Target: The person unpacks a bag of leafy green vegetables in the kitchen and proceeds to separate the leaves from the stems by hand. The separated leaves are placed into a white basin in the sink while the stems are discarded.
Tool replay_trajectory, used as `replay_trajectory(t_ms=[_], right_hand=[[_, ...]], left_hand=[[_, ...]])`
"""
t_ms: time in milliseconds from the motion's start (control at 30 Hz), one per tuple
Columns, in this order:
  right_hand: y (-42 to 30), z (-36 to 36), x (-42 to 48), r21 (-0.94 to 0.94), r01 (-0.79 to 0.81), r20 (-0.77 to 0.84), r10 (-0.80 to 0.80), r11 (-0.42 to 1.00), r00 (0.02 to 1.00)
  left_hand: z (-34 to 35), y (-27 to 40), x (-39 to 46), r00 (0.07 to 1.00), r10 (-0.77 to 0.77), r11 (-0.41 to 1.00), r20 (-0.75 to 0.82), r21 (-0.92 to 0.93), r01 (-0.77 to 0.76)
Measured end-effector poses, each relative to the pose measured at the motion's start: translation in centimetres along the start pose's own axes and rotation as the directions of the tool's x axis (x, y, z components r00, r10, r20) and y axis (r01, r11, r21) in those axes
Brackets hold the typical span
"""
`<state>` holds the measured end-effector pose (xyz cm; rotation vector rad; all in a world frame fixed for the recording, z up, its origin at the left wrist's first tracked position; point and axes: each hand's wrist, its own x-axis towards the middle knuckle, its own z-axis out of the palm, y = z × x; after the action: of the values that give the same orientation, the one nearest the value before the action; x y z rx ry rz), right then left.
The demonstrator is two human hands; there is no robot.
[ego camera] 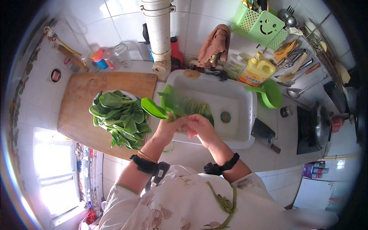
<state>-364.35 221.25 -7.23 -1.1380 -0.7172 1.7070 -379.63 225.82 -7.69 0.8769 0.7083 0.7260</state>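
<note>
Over the near left part of the white sink (243,135), my left hand (169,128) holds a leafy green vegetable (169,100), its broad leaves pointing away from me. My right hand (202,129) meets the left at the stalk's base, fingers pinched there; the exact grip is partly hidden. Behind my hands, more greens (198,107) lie in the sink, stalks showing and partly blurred. To the left, a large heap of the same greens (123,112) fills a white container (129,94), mostly covered, on the wooden cutting board (83,89).
A cleaver (263,130) lies right of the sink, beside a green plastic ladle (270,95). Yellow detergent bottle (256,70) and brown cloth (215,43) are behind it. A white pipe (159,31) rises at the back. A lidded pan (320,126) sits far right.
</note>
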Motion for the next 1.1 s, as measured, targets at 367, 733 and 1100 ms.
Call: replay_trajectory(t_ms=[367,733,1100], right_hand=[[-2.0,2.2,-1.4,-0.964,0.246,0.185,-0.414,0.099,0.891],[-0.8,-0.8,1.3,-0.185,0.231,-0.294,-0.278,0.955,0.914],[-1.8,-4.8,0.1,0.368,0.429,-0.500,-0.213,0.825,0.839]], left_hand=[[0.5,-2.2,0.8,0.964,0.248,0.811,-0.099,0.565,-0.150],[3.4,1.2,0.9,0.876,0.474,0.520,0.090,0.774,-0.361],[1.7,-2.1,3.6,0.960,-0.181,0.717,-0.214,0.639,0.278]])
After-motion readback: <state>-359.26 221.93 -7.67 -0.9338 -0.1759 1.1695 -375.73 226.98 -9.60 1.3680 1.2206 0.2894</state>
